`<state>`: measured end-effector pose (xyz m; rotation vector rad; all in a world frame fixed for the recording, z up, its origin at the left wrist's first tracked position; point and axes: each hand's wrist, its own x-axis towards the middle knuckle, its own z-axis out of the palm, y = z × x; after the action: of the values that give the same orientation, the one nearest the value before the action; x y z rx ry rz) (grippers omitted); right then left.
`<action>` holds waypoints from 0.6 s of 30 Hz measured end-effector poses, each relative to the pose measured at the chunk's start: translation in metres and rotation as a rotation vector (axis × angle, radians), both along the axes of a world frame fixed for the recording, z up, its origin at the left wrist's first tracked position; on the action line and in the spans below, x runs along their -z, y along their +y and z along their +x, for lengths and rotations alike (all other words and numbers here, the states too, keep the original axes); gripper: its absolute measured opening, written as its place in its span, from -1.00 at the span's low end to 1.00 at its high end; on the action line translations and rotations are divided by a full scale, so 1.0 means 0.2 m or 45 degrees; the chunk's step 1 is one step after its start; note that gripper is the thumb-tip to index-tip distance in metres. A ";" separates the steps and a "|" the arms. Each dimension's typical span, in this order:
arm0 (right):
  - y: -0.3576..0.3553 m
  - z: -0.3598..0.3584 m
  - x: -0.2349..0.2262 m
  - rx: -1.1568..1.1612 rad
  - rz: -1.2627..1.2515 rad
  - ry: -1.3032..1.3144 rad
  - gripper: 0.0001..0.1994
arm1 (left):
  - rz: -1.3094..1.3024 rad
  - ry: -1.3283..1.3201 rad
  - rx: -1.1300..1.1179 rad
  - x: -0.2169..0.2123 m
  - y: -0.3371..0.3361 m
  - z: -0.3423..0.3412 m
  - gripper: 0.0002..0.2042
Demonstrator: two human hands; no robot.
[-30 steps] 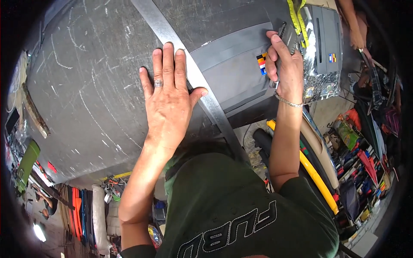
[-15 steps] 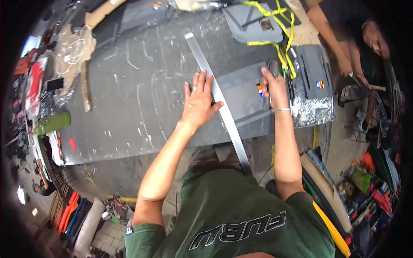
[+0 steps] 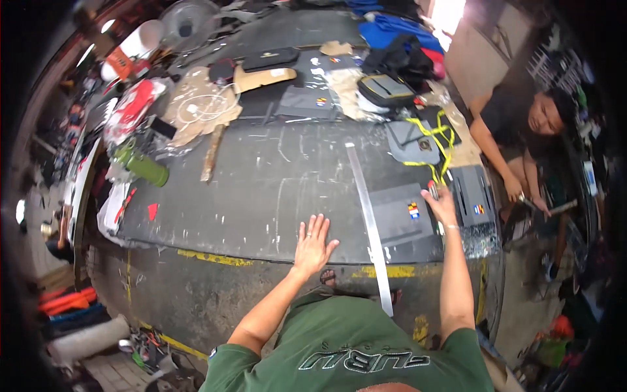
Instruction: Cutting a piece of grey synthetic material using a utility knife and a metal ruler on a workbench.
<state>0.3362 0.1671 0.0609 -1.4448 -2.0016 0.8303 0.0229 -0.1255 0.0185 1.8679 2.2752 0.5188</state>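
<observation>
Head view: your left hand [image 3: 312,247] lies flat, fingers spread, holding nothing; the long silver metal straightedge [image 3: 369,222] runs lengthwise just right of it. Your right hand [image 3: 443,204] pinches a small red-tipped marker [image 3: 432,190] over the grey fabric panel [image 3: 400,221].

View pulls back: far more of the worktable [image 3: 261,196] shows now. Left hand [image 3: 312,245] slides off the metal ruler [image 3: 368,215], now flat near the table's front edge. Right hand [image 3: 443,206] leaves the grey fabric panel [image 3: 398,219], lifted at its far corner.
</observation>
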 end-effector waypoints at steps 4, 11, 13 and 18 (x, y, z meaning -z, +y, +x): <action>0.02 -0.09 -0.29 0.122 0.430 0.126 -0.27 | 0.046 -0.002 -0.024 0.01 -0.01 0.00 -0.31; -0.04 -0.33 -0.89 -0.193 0.518 0.166 -0.48 | 0.092 -0.025 -0.032 0.04 -0.02 -0.01 -0.33; 0.01 -0.35 -0.95 -0.306 0.626 0.238 -0.51 | 0.091 -0.036 -0.038 0.05 -0.02 -0.01 -0.33; -0.11 -0.46 -1.28 -0.473 0.692 0.199 -0.57 | 0.098 -0.034 -0.025 0.06 -0.01 0.00 -0.33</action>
<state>0.2441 0.1446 0.3169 -0.6981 -2.1768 0.4614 0.0220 -0.1273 0.0063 1.8636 2.2897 0.6387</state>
